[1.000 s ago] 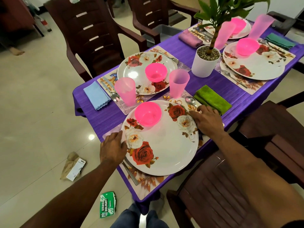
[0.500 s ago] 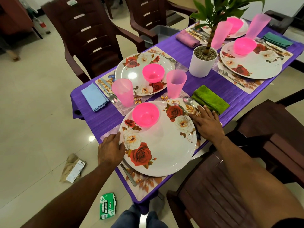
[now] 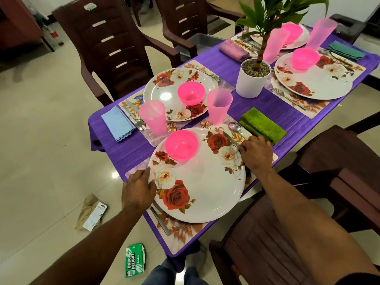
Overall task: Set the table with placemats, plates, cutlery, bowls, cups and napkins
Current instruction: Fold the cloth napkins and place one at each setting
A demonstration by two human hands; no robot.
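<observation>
Both hands frame the nearest place setting on a table draped in a purple cloth. The left hand rests at the near-left rim of the large round white plate printed with red and cream roses, its fingers loosely curved against the edge; whether they actually hook under the rim cannot be told. The right hand sits at the plate's far-right rim, where over the past second its fingers have gone from lying flat and spread to curling in, fingertips now drawn toward the handle of the steel knife lying just beyond them; a firm pinch cannot be confirmed. The plate has barely shifted in that time.

Between the hands, a bright pink plastic bowl stands on the plate's far side, and the plate covers a floral-printed placemat. Just past the right hand lie a steel spoon and a folded green cloth napkin; beyond the bowl stands a translucent pink plastic cup. A steel utensil lies on the mat below the left hand.

The change suggests the plate is judged settled and attention is moving to straightening the cutlery. With three further settings visibly laid, the task looks close to finished.
</observation>
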